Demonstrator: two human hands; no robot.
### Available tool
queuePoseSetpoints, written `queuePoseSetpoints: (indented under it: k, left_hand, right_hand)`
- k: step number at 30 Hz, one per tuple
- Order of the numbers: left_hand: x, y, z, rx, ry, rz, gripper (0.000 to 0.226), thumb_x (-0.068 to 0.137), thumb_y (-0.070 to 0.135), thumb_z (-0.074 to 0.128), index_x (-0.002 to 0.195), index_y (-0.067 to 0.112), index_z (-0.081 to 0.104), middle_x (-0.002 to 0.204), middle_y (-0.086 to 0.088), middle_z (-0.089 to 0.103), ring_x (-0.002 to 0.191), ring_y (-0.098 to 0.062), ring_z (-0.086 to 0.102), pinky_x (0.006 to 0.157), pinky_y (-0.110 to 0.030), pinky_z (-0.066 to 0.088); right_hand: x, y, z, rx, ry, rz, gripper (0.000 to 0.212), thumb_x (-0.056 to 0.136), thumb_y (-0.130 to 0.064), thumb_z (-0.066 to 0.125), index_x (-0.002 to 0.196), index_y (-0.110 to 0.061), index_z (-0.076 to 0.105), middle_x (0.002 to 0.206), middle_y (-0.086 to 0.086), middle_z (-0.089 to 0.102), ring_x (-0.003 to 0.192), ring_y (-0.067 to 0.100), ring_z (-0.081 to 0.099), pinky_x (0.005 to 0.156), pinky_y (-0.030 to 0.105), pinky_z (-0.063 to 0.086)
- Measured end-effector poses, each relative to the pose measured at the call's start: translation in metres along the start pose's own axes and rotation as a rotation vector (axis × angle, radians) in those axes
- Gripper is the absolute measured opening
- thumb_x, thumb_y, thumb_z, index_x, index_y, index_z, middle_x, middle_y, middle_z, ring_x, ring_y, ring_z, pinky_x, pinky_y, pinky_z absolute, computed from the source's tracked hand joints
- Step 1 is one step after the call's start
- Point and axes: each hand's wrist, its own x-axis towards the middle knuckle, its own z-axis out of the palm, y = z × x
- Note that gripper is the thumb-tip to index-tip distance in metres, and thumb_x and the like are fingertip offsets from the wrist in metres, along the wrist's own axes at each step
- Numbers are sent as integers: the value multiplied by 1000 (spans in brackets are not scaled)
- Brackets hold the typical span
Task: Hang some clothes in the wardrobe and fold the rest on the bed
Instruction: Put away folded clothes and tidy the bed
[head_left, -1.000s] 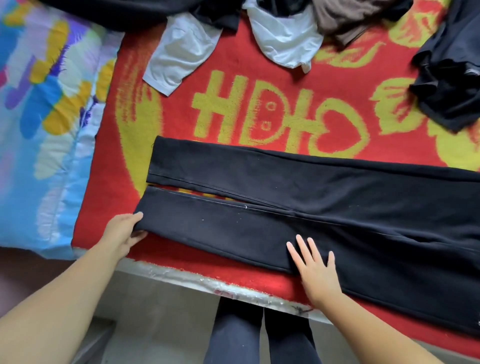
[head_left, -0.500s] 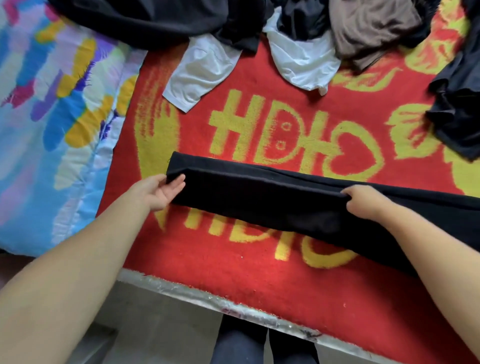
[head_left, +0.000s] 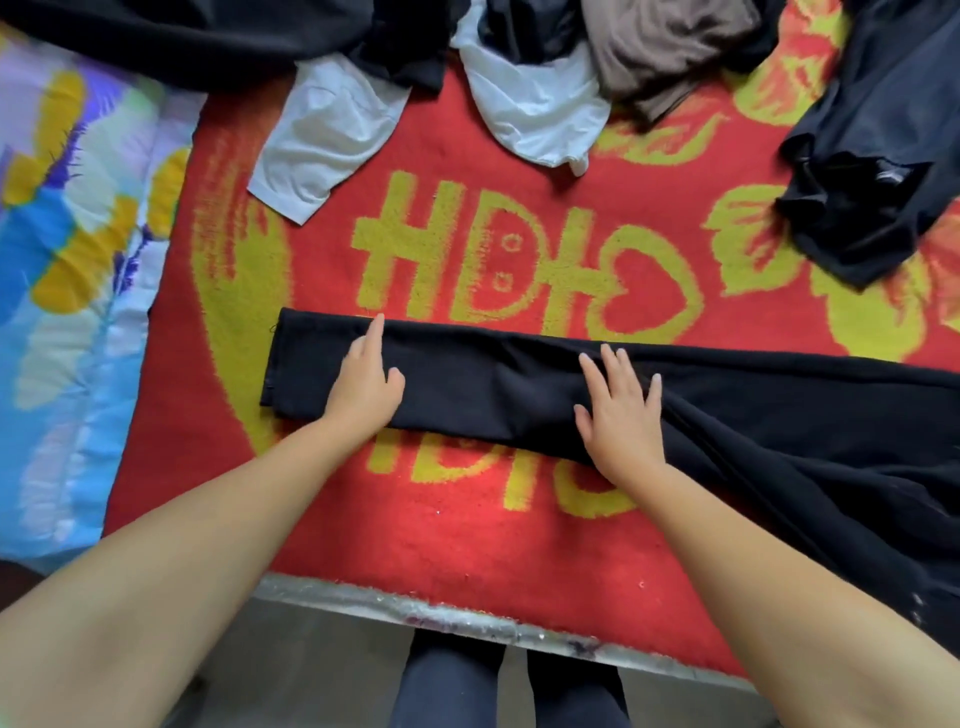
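Note:
Black trousers (head_left: 483, 387) lie across the red and yellow blanket (head_left: 467, 530) on the bed, one leg folded over the other into a long strip running to the right edge. My left hand (head_left: 366, 382) rests flat on the strip near its left end, fingers apart. My right hand (head_left: 621, 415) presses flat on the middle of the strip, fingers spread. Neither hand grips the cloth.
Unfolded clothes lie along the back: a white garment (head_left: 324, 150), another white piece (head_left: 540, 117), a brown garment (head_left: 670, 49), black clothes (head_left: 208, 41) and a dark garment (head_left: 883, 156) at right. A colourful quilt (head_left: 67, 270) covers the left. The bed's front edge (head_left: 467, 621) is near.
The near trouser leg was lifted and folded over the far one. Both hands let go of the cloth and now lie flat on the folded strip.

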Motion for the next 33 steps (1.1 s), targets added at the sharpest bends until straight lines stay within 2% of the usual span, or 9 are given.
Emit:
queuePoseSetpoints:
  k: [6, 12, 16, 19, 23, 26, 29, 31, 33]
  left_hand:
    - [-42, 82, 54, 220, -170, 358, 64, 96, 13, 45, 153, 17, 16, 152, -6, 30, 139, -22, 25, 106, -39, 35]
    - [-76, 166, 144, 446, -233, 660, 65, 95, 15, 45, 153, 17, 17, 154, -5, 26, 142, -20, 21, 112, -33, 26]
    - [-101, 206, 222, 713, -272, 748, 69, 93, 15, 45, 153, 19, 11, 160, -7, 12, 147, -20, 10, 119, -40, 12]
    - [-107, 215, 265, 972, -323, 702, 74, 94, 15, 44, 154, 24, 1, 161, -7, -6, 148, -20, -5, 118, -49, 3]
    - [-92, 222, 280, 1086, -214, 696, 59, 101, 21, 35, 153, 28, 9, 162, 0, 6, 149, -17, 2, 117, -50, 3]
    - [-88, 229, 275, 976, -280, 750, 43, 103, 22, 34, 146, 24, 36, 154, 4, 34, 143, -13, 26, 117, -40, 9]
    - [-89, 253, 258, 824, -450, 768, 23, 100, 28, 41, 114, 24, 59, 120, 5, 63, 112, -19, 55, 94, -26, 33]
    - [-79, 274, 245, 786, -478, 735, 13, 96, 28, 49, 99, 18, 57, 100, 3, 62, 98, -22, 57, 81, -30, 39]
    - [-63, 293, 238, 700, -367, 681, 13, 92, 24, 57, 98, 14, 53, 99, -2, 57, 98, -26, 54, 83, -37, 41]
  right_hand:
    - [-51, 47, -1, 66, -13, 151, 66, 98, -29, 45, 154, -24, 10, 162, 2, 2, 149, 18, -2, 117, 52, 4]
    - [-112, 151, 20, 84, -46, 339, 76, 93, -26, 52, 154, -24, 7, 162, 4, 2, 149, 20, -1, 117, 51, 10]
    - [-154, 238, 49, -6, -241, 434, 95, 91, -35, 58, 151, -24, -16, 161, 7, -10, 148, 23, -7, 116, 53, 14]
    - [-174, 292, 62, -26, -373, 444, 94, 93, -20, 55, 150, -28, -19, 160, 5, -13, 148, 26, -8, 116, 53, 17]
    - [-164, 333, 48, 87, -423, 288, 77, 92, -8, 48, 154, -25, 6, 155, 6, 17, 137, 29, 30, 102, 43, 40]
    - [-149, 358, 10, 96, -655, 87, 55, 89, -7, 44, 142, -20, 39, 136, 9, 51, 120, 30, 53, 91, 36, 45]
    - [-113, 391, -60, -65, -892, -49, 42, 84, -8, 50, 124, -20, 57, 118, 2, 63, 106, 25, 60, 75, 29, 43]
    - [-77, 414, -102, -124, -872, -43, 37, 83, -15, 61, 119, -23, 61, 96, -5, 61, 91, 21, 58, 67, 25, 41]
    - [-39, 435, -122, -98, -720, 49, 33, 85, -19, 63, 118, -22, 62, 94, -6, 58, 90, 20, 55, 71, 27, 42]
